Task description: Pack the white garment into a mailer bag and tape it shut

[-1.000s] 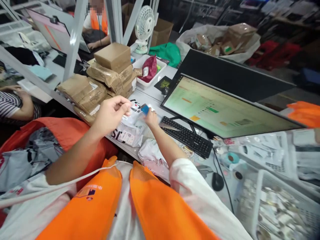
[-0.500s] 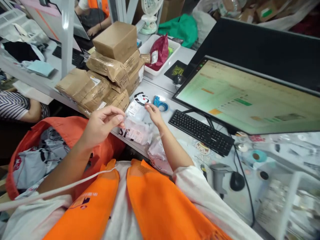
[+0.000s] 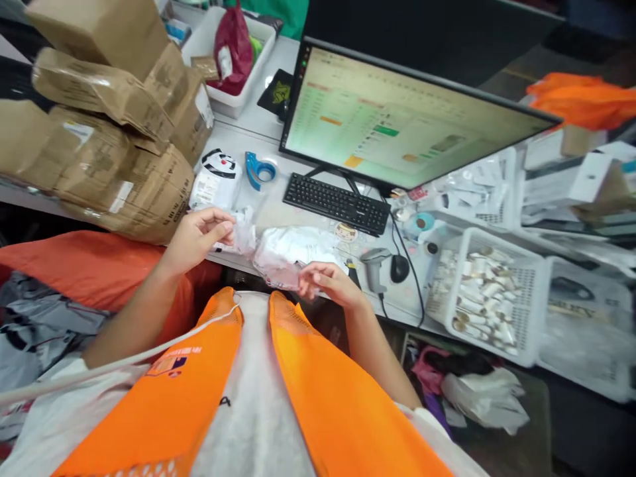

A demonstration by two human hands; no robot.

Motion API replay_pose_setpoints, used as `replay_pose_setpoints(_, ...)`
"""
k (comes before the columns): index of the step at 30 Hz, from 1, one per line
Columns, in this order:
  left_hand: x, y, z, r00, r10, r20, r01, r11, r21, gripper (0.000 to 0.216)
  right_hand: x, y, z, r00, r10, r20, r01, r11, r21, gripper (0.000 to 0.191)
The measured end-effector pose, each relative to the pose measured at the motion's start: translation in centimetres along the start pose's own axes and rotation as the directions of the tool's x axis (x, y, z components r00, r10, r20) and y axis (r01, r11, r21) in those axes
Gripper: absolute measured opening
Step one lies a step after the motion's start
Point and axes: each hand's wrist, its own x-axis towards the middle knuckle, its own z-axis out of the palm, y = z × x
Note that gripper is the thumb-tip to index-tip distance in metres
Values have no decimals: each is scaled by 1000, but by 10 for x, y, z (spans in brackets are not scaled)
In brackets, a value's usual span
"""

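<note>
My left hand [image 3: 203, 238] is closed in a pinch on a crumpled, see-through plastic bag [image 3: 244, 233] over the desk's front edge. A larger white and pinkish plastic-wrapped package [image 3: 293, 246] lies just right of that bag. At this package's front right corner is my right hand [image 3: 328, 283], its fingers loosely bent and apart; whether they touch the plastic I cannot tell. Behind my left hand rests a white bagged parcel [image 3: 214, 182] with a label and a black-and-red print. A blue tape dispenser [image 3: 260, 171] stands beside it.
Brown cartons [image 3: 126, 159] are stacked at the left. A monitor [image 3: 397, 126], keyboard [image 3: 335, 204], scanner [image 3: 376, 266] and mouse [image 3: 399, 268] occupy the desk. To the right sits a white basket [image 3: 531, 298] of small rolls. An orange-red sack [image 3: 99, 265] hangs below left.
The view has swung right and down. My right hand has come back from near the tape dispenser to the package's front edge. My left hand remains pinched, with crumpled plastic now at its fingertips.
</note>
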Motion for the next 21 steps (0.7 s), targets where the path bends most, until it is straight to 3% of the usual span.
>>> replay_pose_setpoints(4, -3, -34, 43, 992, -96, 77, 103, 991, -82, 41, -54, 27, -5, 982, -9, -191, 7, 1000, -14, 33)
replay_pose_setpoints(8, -2, -71, 78, 979, -163, 119, 177, 977, -115, 42, -76, 54, -12, 929, 14, -369, -28, 999, -33, 30)
replay_pose_setpoints(13, 17, -131, 100, 961, -271, 59, 277, 951, -140, 46, -75, 58, -29, 820, 12, -572, -93, 989, -113, 42)
replay_pose_setpoints(17, 29, -177, 114, 954, -298, -31, 294, 951, -98, 43, -59, 52, -41, 806, 24, -592, -201, 951, -235, 43)
replay_pose_setpoints(21, 30, -208, 129, 957, -278, -82, 278, 960, -3, 34, -48, 56, -52, 792, 18, -610, -269, 907, -323, 45)
